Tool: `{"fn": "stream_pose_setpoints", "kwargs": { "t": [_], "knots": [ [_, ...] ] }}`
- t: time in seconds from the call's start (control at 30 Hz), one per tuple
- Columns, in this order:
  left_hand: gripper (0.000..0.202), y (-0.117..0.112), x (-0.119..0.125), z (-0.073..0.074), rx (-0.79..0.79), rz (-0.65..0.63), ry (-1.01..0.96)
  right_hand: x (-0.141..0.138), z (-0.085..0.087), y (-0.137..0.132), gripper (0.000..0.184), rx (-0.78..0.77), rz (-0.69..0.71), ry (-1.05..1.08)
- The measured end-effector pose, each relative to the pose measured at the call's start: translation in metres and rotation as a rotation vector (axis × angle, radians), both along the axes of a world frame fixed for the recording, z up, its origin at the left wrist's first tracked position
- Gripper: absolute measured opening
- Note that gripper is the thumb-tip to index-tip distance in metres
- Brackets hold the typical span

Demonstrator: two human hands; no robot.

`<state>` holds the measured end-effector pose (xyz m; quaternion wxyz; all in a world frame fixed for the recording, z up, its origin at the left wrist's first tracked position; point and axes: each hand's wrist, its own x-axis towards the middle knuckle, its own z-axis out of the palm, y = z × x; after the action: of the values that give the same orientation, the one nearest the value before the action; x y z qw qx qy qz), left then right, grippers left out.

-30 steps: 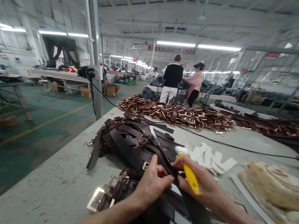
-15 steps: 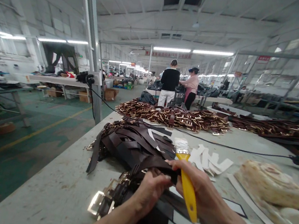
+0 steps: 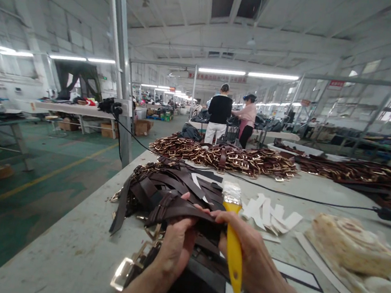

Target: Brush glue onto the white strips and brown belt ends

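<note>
A dark brown leather belt strap (image 3: pixel 189 212) is lifted between my two hands. My left hand (image 3: pixel 179 239) is closed around its underside, with a finger showing over the top edge. My right hand (image 3: pixel 237 235) pinches the strap's right part, and a yellow-handled paintbrush (image 3: pixel 234 249) rests in the same hand, its pale bristles pointing up and away. Below my hands lies a stack of dark belts with gold buckles (image 3: pixel 122 274) at its left end. Just beyond is a heap of dark brown straps (image 3: pixel 161 180).
White strips (image 3: pixel 269 212) lie right of the brush. A glue-crusted yellowish lump (image 3: pixel 352 244) stands at the right. A black cable (image 3: pixel 304 197) crosses the table (image 3: pixel 57 253). Many buckled belts (image 3: pixel 223 155) are piled at the back; two people (image 3: pixel 220 109) stand beyond.
My hands have raised the strap and shifted slightly left with it. My left hand has turned so its fingers support the strap from beneath. The brush has moved a little left with my right hand.
</note>
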<state>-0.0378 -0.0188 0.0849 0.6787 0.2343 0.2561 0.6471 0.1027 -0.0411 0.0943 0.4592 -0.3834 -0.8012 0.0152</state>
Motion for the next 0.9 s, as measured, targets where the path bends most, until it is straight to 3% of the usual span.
{"fn": "stream_pose_setpoints", "kwargs": {
  "t": [0.13, 0.33, 0.5, 0.7, 0.8, 0.9],
  "knots": [
    [0.05, -0.006, 0.0, 0.003, 0.02, 0.035, 0.086, -0.001, -0.001, -0.004, 0.021, -0.041, 0.003, 0.051],
    [0.034, -0.027, 0.006, -0.006, 0.105, 0.128, 0.304, 0.007, -0.003, -0.01, 0.014, -0.265, 0.027, 0.112],
    [0.04, -0.036, 0.013, -0.007, 0.05, 0.131, 0.23, 0.012, 0.001, -0.009, 0.013, -0.394, 0.084, 0.174],
    [0.036, -0.029, -0.004, -0.011, -0.043, 0.042, 0.134, 0.033, 0.002, 0.016, 0.016, -0.356, -0.028, 0.228],
    [0.03, -0.023, -0.023, -0.011, -0.068, 0.076, 0.166, 0.049, 0.012, 0.022, 0.021, -0.304, -0.072, 0.225],
    [0.041, -0.012, -0.044, -0.001, 0.01, 0.159, 0.224, 0.073, 0.026, 0.024, 0.031, -0.232, -0.149, 0.21]
  ]
}}
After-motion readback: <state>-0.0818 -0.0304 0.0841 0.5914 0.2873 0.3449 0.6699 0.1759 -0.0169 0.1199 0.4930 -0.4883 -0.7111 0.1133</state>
